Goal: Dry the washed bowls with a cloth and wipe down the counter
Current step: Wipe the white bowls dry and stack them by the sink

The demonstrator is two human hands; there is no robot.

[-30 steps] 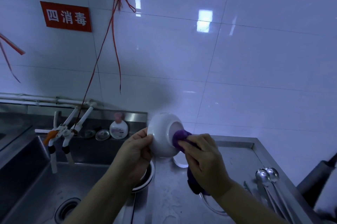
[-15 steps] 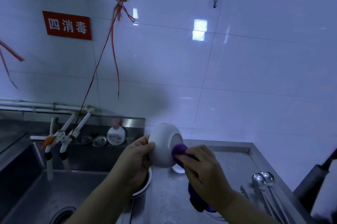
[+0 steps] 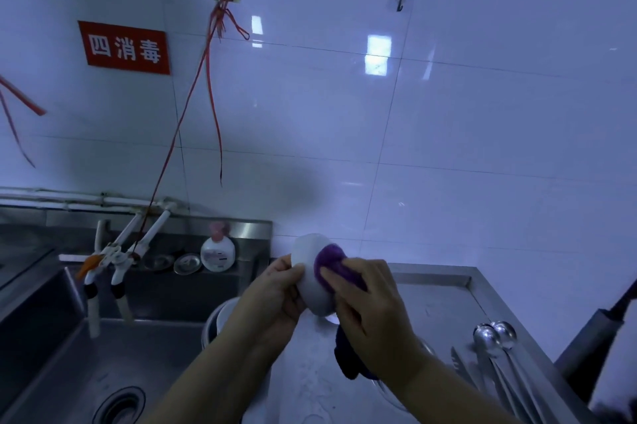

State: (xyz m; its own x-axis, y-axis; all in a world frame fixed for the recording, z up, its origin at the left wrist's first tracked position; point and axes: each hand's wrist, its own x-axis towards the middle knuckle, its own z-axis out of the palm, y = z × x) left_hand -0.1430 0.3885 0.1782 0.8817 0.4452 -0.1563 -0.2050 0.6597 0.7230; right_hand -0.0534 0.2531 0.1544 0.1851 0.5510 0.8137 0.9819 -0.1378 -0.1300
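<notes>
White tiled wall (image 3: 448, 133) backs a stainless counter (image 3: 444, 303) with a sink (image 3: 103, 354) to its left; the work is held in the air above the seam between the two.

Left hand (image 3: 272, 299): fingers curled round the near side of a white bowl (image 3: 306, 271), thumb on its outer wall. The bowl is tipped on edge, its underside turned toward the right hand and its mouth facing away to the left, so the inside cannot be seen from here.

Right hand (image 3: 368, 313): fingers bent over a purple cloth (image 3: 332, 261) and pressing it flat against the bowl's outer base. The loose tail of the cloth hangs below the wrist, clear of the counter as far as can be judged.

Governing relation: the bowl lies between the two hands, touching both, with its axis running roughly left to right. The left hand carries the weight; the right hand alone works the cloth. In my judgement the outside is being dried, and reaching the inside calls for the left hand to turn the mouth round toward the cloth.

Further out: another bowl (image 3: 220, 320) sits just below the left forearm at the sink's edge, judged still to be dried. Ladles (image 3: 493, 334) lie on the counter to the right, well apart from the hands. A soap bottle (image 3: 218, 249) stands on the ledge behind the sink, near two taps (image 3: 117, 261). Counter surface shows wet patches; wiping not yet begun.
</notes>
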